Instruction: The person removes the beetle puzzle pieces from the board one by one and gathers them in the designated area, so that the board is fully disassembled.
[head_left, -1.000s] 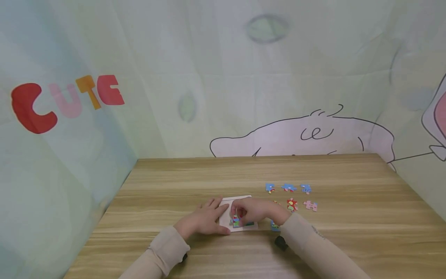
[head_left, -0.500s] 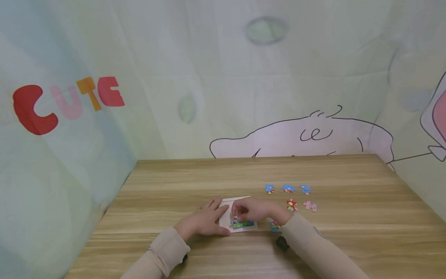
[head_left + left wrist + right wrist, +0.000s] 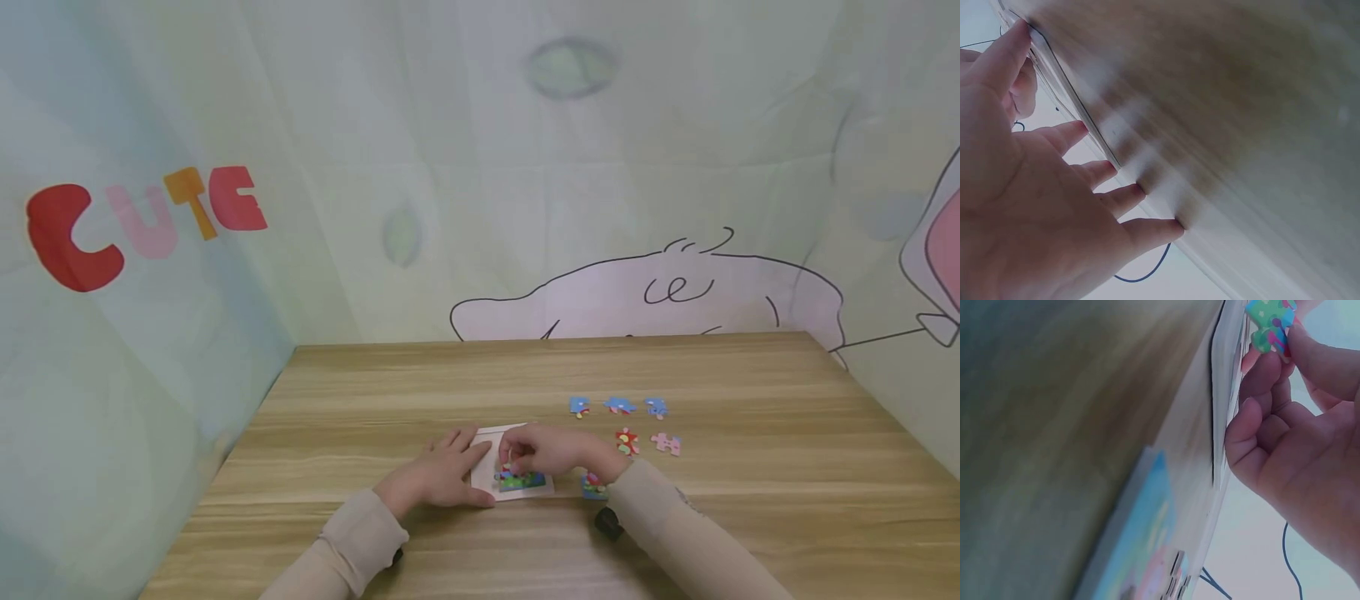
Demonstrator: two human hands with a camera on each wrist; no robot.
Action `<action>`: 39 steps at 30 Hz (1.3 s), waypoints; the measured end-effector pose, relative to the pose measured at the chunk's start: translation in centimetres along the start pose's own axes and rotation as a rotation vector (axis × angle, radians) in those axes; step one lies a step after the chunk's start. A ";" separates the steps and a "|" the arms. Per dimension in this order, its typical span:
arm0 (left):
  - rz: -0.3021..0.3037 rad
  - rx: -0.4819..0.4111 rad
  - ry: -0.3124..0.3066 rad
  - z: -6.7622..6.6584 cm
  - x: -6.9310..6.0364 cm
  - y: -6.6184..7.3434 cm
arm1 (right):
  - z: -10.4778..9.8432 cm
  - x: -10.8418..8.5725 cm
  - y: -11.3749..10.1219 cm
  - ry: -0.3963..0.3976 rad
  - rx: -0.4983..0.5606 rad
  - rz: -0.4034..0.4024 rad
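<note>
A white puzzle board (image 3: 487,476) lies flat on the wooden table, with a joined green-and-blue strip of puzzle (image 3: 527,482) along its near side. My left hand (image 3: 442,475) rests at the board's left edge, fingers spread and fairly straight; the left wrist view shows the fingertips pressed down. Over the board, my right hand (image 3: 551,450) pinches a jigsaw piece (image 3: 1270,325) between thumb and fingers. That piece is green with pink and blue bits, seen best in the right wrist view. My right hand covers the board's upper right part.
Several loose pieces lie right of the board: blue ones (image 3: 619,405) in a back row, a red one (image 3: 627,442) and a pink one (image 3: 666,443) in front. Another piece (image 3: 595,485) sits beside my right sleeve. A printed cloth (image 3: 375,167) hangs behind the table.
My right fingers have shifted slightly up and away from the near edge of the board, uncovering more of the green strip. My left hand stays in place.
</note>
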State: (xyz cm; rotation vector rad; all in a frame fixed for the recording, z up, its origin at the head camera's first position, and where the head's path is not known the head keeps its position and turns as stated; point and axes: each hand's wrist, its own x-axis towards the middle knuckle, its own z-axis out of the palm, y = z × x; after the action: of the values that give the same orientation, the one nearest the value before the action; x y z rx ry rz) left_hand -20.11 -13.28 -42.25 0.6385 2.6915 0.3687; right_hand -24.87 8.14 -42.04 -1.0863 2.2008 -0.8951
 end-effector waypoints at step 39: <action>-0.004 0.007 -0.007 -0.1 0.0 0.1 | -3.5 -9.9 3.6 0.127 0.018 -0.068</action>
State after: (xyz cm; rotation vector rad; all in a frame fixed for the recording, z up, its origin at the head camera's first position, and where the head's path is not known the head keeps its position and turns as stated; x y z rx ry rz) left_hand -20.11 -13.25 -42.17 0.6345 2.6886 0.3560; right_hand -23.68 19.11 -40.88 -1.1301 2.2650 -1.0368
